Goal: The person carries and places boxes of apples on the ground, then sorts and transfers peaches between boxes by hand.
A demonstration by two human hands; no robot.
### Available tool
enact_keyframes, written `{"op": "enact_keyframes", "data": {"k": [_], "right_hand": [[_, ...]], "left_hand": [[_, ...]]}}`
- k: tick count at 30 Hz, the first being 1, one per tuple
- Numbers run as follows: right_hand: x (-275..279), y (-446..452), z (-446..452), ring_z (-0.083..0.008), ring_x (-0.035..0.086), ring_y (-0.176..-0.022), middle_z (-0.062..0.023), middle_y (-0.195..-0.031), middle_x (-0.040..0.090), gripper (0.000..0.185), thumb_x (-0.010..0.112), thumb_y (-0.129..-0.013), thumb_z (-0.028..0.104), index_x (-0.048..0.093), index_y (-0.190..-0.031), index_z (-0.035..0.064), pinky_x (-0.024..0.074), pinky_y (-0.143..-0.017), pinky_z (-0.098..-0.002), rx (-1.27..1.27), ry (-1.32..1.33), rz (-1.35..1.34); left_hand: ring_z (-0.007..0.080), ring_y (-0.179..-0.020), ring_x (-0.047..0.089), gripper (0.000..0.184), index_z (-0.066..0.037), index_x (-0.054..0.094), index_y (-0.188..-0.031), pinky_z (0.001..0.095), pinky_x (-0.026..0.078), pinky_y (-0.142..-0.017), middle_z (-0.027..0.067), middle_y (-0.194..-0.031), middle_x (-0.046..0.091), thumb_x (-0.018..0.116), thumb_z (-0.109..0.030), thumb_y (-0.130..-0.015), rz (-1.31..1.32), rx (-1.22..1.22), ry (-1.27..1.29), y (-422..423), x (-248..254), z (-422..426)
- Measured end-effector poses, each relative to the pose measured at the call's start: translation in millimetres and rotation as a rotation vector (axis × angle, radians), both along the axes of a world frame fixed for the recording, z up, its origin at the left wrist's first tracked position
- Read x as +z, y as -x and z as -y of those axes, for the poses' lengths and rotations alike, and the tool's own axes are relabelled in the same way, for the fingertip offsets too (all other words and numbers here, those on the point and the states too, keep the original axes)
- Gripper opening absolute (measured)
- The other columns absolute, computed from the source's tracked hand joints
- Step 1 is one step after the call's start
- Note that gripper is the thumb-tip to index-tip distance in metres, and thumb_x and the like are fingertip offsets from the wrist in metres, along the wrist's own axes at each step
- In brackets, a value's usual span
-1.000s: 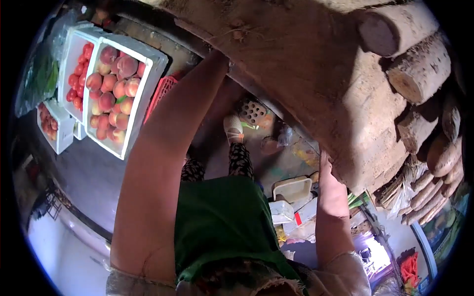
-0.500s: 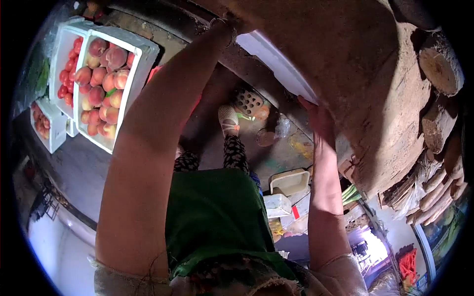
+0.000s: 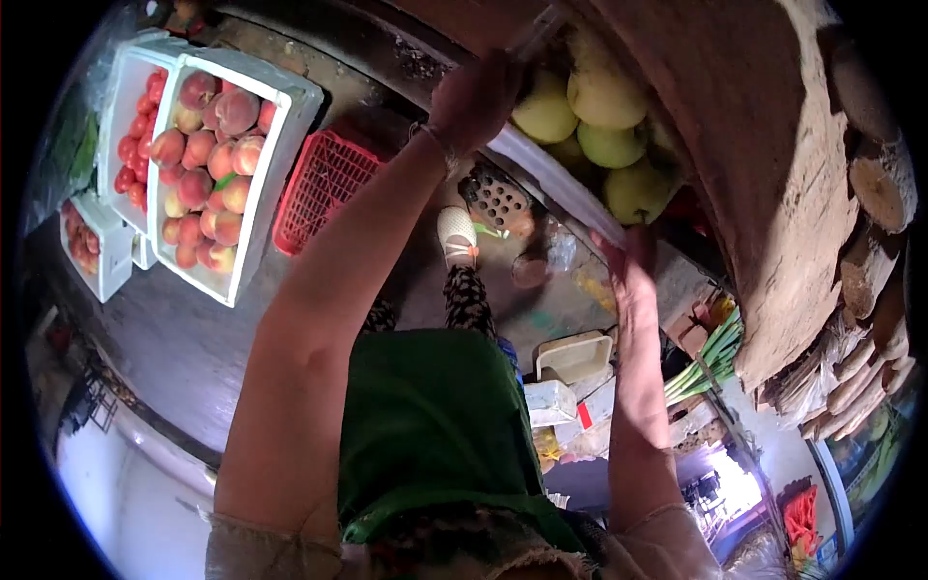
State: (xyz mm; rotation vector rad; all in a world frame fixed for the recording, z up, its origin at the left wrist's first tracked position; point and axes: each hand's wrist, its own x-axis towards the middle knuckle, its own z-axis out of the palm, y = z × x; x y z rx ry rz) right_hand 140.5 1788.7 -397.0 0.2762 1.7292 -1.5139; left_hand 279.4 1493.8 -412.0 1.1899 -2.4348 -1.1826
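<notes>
A white foam box (image 3: 556, 172) with large yellow-green pears (image 3: 611, 145) in it sits below a big rough brown slab (image 3: 720, 106). My left hand (image 3: 476, 101) grips the far-left end of the box, its fingers partly hidden beyond the rim. At the opposite end, my right hand (image 3: 630, 259) holds the lower corner, thumb along the outer side and the other fingers mostly out of sight. The slab hides the back of the box.
White crates of peaches (image 3: 208, 159) and tomatoes (image 3: 135, 135) stand at left, with a red plastic basket (image 3: 324, 188) beside them. On the floor lie a perforated block (image 3: 495, 200) and a cream tub (image 3: 574, 358). Green onions (image 3: 710, 360) and cut logs (image 3: 882, 188) are at right.
The pears have come into view in the box as the slab's edge shifted right. My left hand now shows on the box, and the red basket is uncovered.
</notes>
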Motion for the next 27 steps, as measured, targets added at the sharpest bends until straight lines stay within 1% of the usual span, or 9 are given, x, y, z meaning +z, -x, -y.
{"op": "enact_keyframes", "data": {"k": [4, 8, 11, 14, 17, 20, 22, 24, 27], "right_hand": [[-32, -17, -60, -0.0289, 0.056, -0.112, -0.0116, -0.129, 0.05, 0.04, 0.051, -0.098, 0.017, 0.039, -0.135, 0.0081, 0.0555, -0.087, -0.048, -0.014, -0.063, 0.231], [30, -102, -14, -0.0242, 0.054, -0.115, -0.0084, -0.133, 0.047, 0.05, 0.056, -0.095, 0.015, 0.033, -0.139, 0.0155, 0.0528, -0.086, -0.0422, -0.014, -0.021, 0.026], [37, -132, -5, -0.0262, 0.05, -0.12, -0.0083, -0.139, 0.042, 0.062, 0.061, -0.092, 0.013, 0.027, -0.144, 0.017, 0.0501, -0.091, -0.0453, -0.061, -0.041, 0.118], [21, -137, -20, -0.0273, 0.047, -0.124, -0.0084, -0.141, 0.04, 0.062, 0.061, -0.092, 0.014, 0.027, -0.144, 0.0171, 0.0476, -0.095, -0.0484, -0.002, 0.061, 0.074], [27, -130, -22, -0.0289, 0.044, -0.128, -0.0084, -0.142, 0.038, 0.063, 0.062, -0.093, 0.016, 0.026, -0.145, 0.0181, 0.0442, -0.099, -0.0518, 0.025, 0.044, 0.072], [11, -121, -40, -0.0283, 0.041, -0.13, -0.0067, -0.144, 0.035, 0.066, 0.063, -0.094, 0.024, 0.023, -0.146, 0.0209, 0.0406, -0.102, -0.0531, 0.15, -0.034, 0.039], [15, -126, -34, -0.0273, 0.04, -0.13, -0.0059, -0.143, 0.036, 0.067, 0.064, -0.093, 0.025, 0.023, -0.145, 0.022, 0.0401, -0.102, -0.0533, 0.157, -0.047, 0.058], [15, -125, -31, -0.0267, 0.04, -0.13, -0.0053, -0.143, 0.036, 0.066, 0.064, -0.093, 0.026, 0.024, -0.145, 0.0224, 0.04, -0.102, -0.0532, 0.172, -0.063, 0.055], [20, -125, -28, -0.0254, 0.041, -0.129, -0.0043, -0.142, 0.038, 0.065, 0.064, -0.093, 0.026, 0.025, -0.144, 0.0233, 0.0408, -0.101, -0.0523, 0.168, -0.081, 0.076]], "left_hand": [[0.0435, -0.087, 0.063, 0.032, -0.004, 0.053, -0.108, 0.0538, 0.05, -0.072, 0.0218, -0.088, 0.066, 0.048, -0.033, -0.096, -0.085, 0.003, 0.06, -36, 2, -11], [0.0437, -0.08, 0.064, 0.037, -0.002, 0.052, -0.119, 0.0526, 0.051, -0.066, 0.0237, -0.086, 0.066, 0.052, -0.031, -0.095, 0.013, 0.026, -0.054, -83, 3, -21], [0.0418, -0.078, 0.065, 0.037, -0.006, 0.053, -0.123, 0.0501, 0.052, -0.066, 0.0209, -0.086, 0.067, 0.053, -0.03, -0.095, -0.097, -0.017, 0.104, -110, 5, -22], [0.0397, -0.079, 0.066, 0.034, -0.009, 0.056, -0.12, 0.0476, 0.053, -0.066, 0.0187, -0.088, 0.068, 0.055, -0.031, -0.095, -0.045, 0.003, -0.084, -117, 8, -21], [0.0372, -0.08, 0.067, 0.038, -0.01, 0.058, -0.12, 0.0429, 0.054, -0.066, 0.0175, -0.091, 0.069, 0.057, -0.037, -0.094, -0.171, 0.129, 0.04, -110, 3, -29], [0.0274, -0.097, 0.067, 0.05, -0.008, 0.048, -0.137, 0.0337, 0.053, -0.076, 0.0153, -0.113, 0.066, 0.055, -0.036, -0.096, -0.31, 0.361, -0.087, -116, 3, -41], [0.0258, -0.11, 0.061, 0.054, -0.007, 0.038, -0.144, 0.0318, 0.053, -0.082, 0.0136, -0.128, 0.059, 0.052, -0.034, -0.099, -0.625, 0.626, -0.416, -132, -3, -50], [0.0315, -0.139, 0.034, 0.067, -0.008, 0.03, -0.15, 0.0428, 0.039, -0.106, 0.017, -0.155, 0.027, 0.042, -0.05, -0.099, -0.524, 0.784, -0.791, -148, 3, -66], [0.0318, -0.136, 0.037, 0.076, -0.011, 0.021, -0.153, 0.0508, 0.032, -0.108, 0.0171, -0.154, 0.027, 0.037, -0.06, -0.097, -0.608, 1.022, -1.27, -151, -48, -112]]}}
